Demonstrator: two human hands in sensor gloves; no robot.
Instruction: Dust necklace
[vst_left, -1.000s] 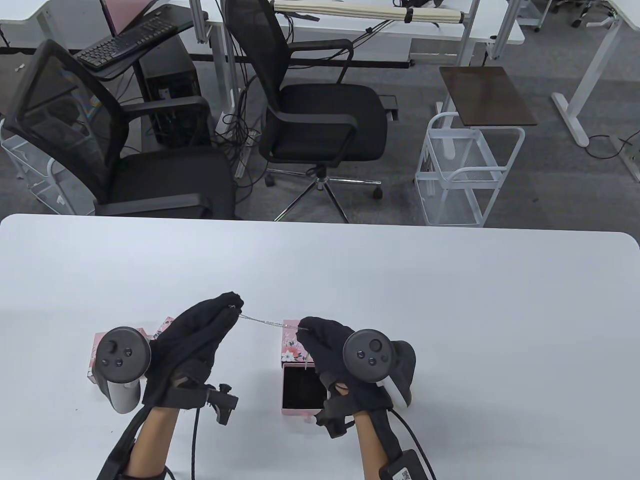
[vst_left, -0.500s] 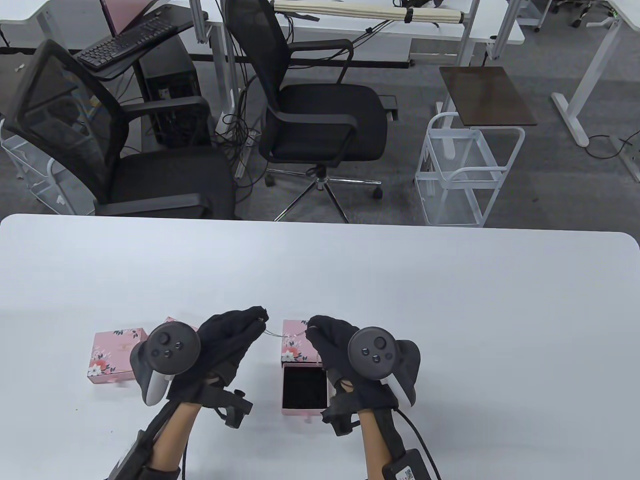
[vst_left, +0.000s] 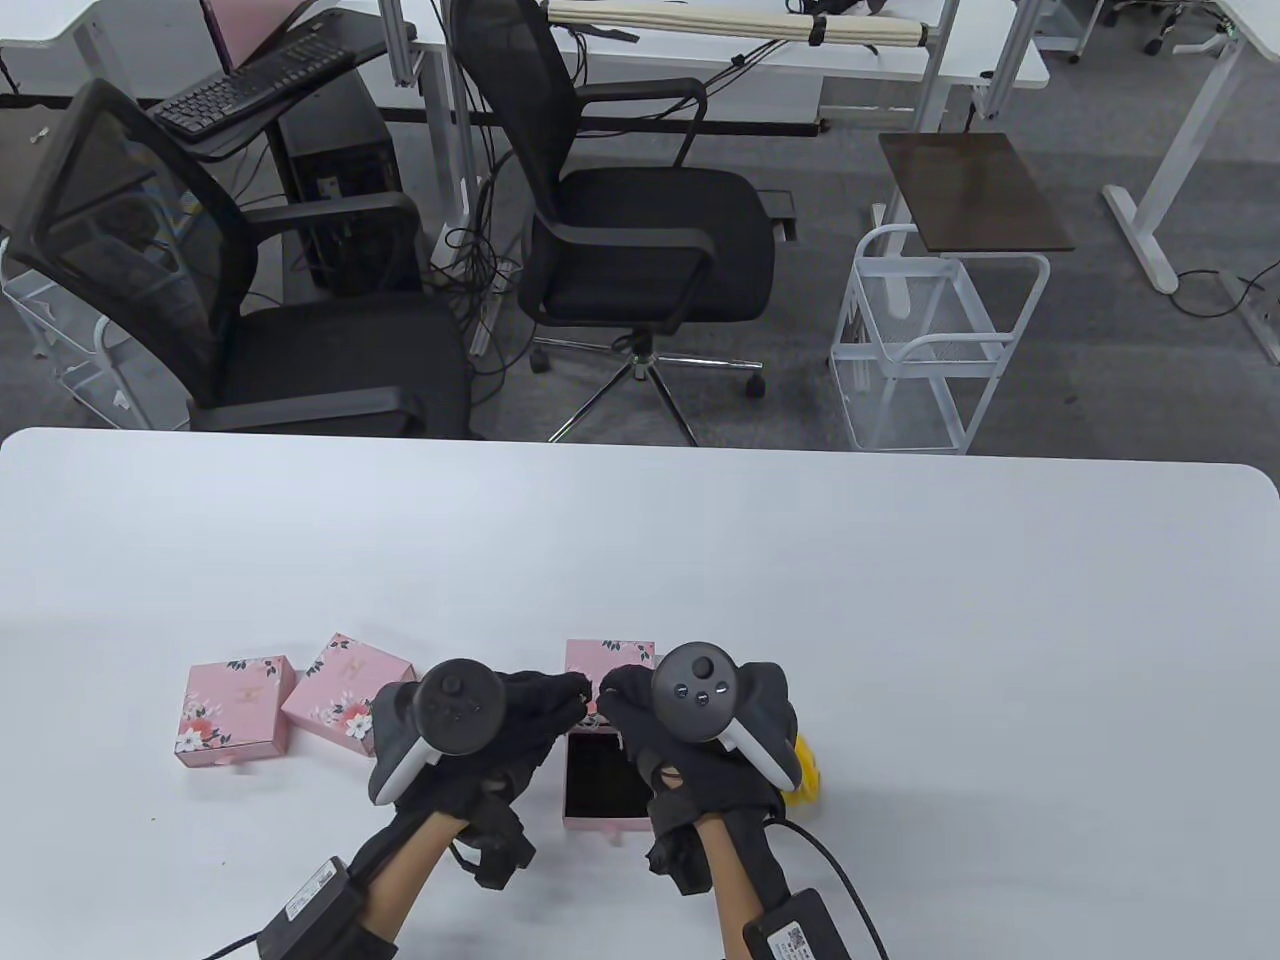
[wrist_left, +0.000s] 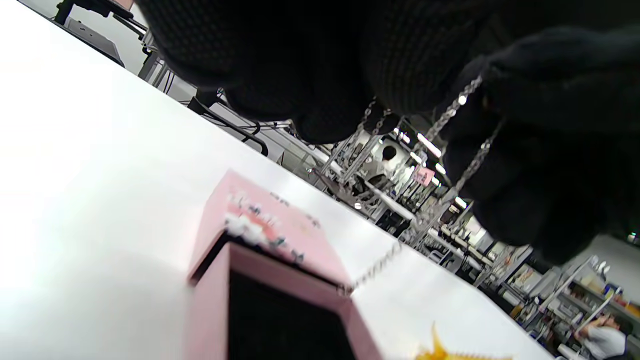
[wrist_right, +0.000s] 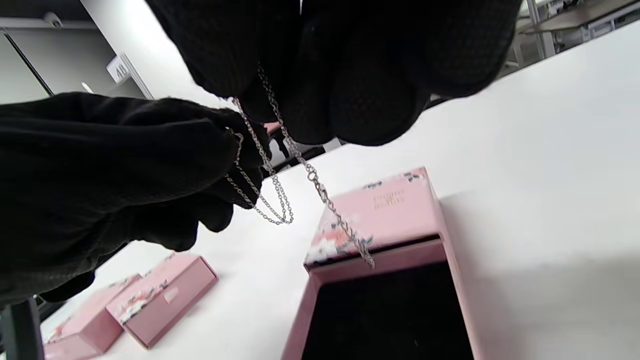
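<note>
Both hands pinch the necklace (wrist_right: 260, 165), fingertips curled on it, hands nearly touching above the open box (vst_left: 608, 775). Left hand (vst_left: 505, 725) grip: fingertips closed on a bunched bit of chain. Right hand (vst_left: 650, 730) grip: fingertips closed on the chain too, strands coming out from under the fingers (wrist_right: 350, 100).

Necklace: thin silver link chain, shiny, fine oval links. In the right wrist view a short slack loop sags between the two hands, and one longer strand hangs down with a small clasp or ring partway along, its end just over the box's far edge; can't tell if it touches. In the table view the chain is almost fully hidden by the gloves.

Gloves: black knit, visible weave texture. Round dark tracker (vst_left: 460, 705) on the back of the left hand, another (vst_left: 697, 690) on the right, both with white lower parts.

Open box: pink card, floral print, rectangular sleeve with a drawer pulled out toward the person, matte black lining inside. Right hand covers part of the sleeve.

Two more pink floral boxes (vst_left: 235, 710) (vst_left: 345, 690) lie closed on the table (vst_left: 900, 620) to the left, touching each other. Table is smooth, white, with rounded corners.

Yellow object (vst_left: 805, 775) peeks out beside the right hand, mostly hidden; spiky edge in the left wrist view, can't identify.
</note>
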